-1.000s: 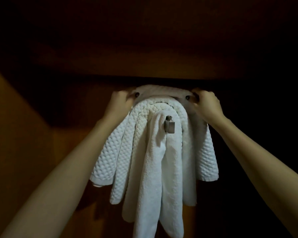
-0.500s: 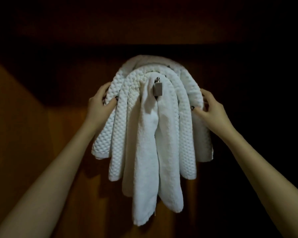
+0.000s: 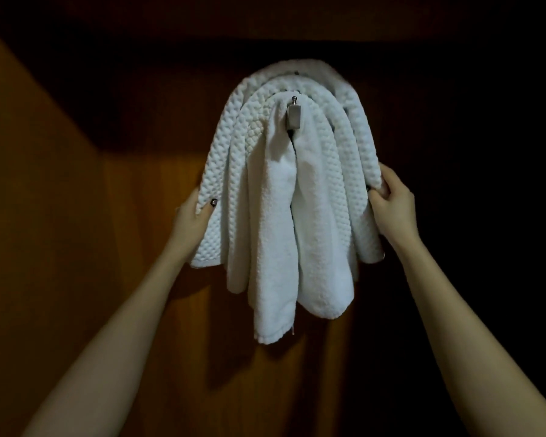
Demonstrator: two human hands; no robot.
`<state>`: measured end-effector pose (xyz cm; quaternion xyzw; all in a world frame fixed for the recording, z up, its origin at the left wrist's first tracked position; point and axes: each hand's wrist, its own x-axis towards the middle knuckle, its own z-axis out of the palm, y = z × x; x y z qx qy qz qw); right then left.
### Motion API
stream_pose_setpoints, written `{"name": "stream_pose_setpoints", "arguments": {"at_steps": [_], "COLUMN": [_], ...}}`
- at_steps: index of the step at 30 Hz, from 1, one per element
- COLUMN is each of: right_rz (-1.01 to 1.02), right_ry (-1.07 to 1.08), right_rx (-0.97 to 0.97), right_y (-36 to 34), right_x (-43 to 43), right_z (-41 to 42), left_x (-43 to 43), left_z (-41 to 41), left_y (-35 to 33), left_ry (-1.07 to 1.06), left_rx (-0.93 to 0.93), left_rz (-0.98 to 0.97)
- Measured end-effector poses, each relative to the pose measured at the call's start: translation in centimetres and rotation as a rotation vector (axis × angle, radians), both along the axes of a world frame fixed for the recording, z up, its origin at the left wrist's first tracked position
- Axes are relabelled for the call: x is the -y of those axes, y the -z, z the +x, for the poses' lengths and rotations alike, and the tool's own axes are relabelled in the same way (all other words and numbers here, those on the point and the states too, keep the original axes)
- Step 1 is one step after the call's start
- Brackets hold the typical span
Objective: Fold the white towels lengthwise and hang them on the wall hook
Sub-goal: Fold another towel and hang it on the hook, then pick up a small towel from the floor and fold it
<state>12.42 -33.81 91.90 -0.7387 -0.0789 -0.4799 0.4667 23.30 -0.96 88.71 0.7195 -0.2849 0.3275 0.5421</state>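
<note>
Head view: white towels [image 3: 284, 197] drape the wall hook [image 3: 294, 116], each hand's grip apparently pinching an outer edge.

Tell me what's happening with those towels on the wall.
A person is finishing hanging white towels on a metal wall hook. Several folded towels are draped over it in layers, a smoother one in front and waffle-textured ones behind. The left hand grips the outer towel's left side, and the right hand grips its right side, apparently to straighten it. The wall behind is wood panel, dimly lit.
</note>
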Motion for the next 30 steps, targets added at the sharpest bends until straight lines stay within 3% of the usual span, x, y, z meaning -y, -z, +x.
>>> {"name": "stream_pose_setpoints", "arguments": {"at_steps": [3, 6, 11, 16, 19, 24, 30], "right_rz": [-0.003, -0.002, 0.027, 0.009, -0.023, -0.104, -0.308], "right_ry": [0.003, -0.039, -0.132, -0.148, -0.060, -0.056, -0.046], "right_rx": [-0.078, -0.149, -0.292, -0.289, -0.364, -0.422, -0.738], "right_y": [0.9, 3.2, 5.5, 5.4, 6.2, 9.7, 18.0], "right_x": [-0.3, -1.5, -4.0, -4.1, -4.9, -8.6, -15.7], "right_z": [-0.3, -0.5, -0.5, -3.5, -5.9, -11.7, -20.2], "left_x": [2.6, 3.9, 3.6, 1.8, 0.6, -1.1, -7.5], "left_z": [-1.7, -3.4, -4.6, -6.6, -8.6, -14.5, -26.1], "left_y": [0.4, 0.4, -0.1, 0.1, 2.1, 6.5, 14.9], "left_ry": [0.139, 0.193, 0.199, 0.132, -0.078, -0.174, -0.206], "left_rx": [-0.107, -0.088, -0.164, -0.170, -0.123, -0.056, -0.233], "left_rz": [-0.053, -0.078, -0.035, 0.073, 0.186, 0.455, 0.783]}}
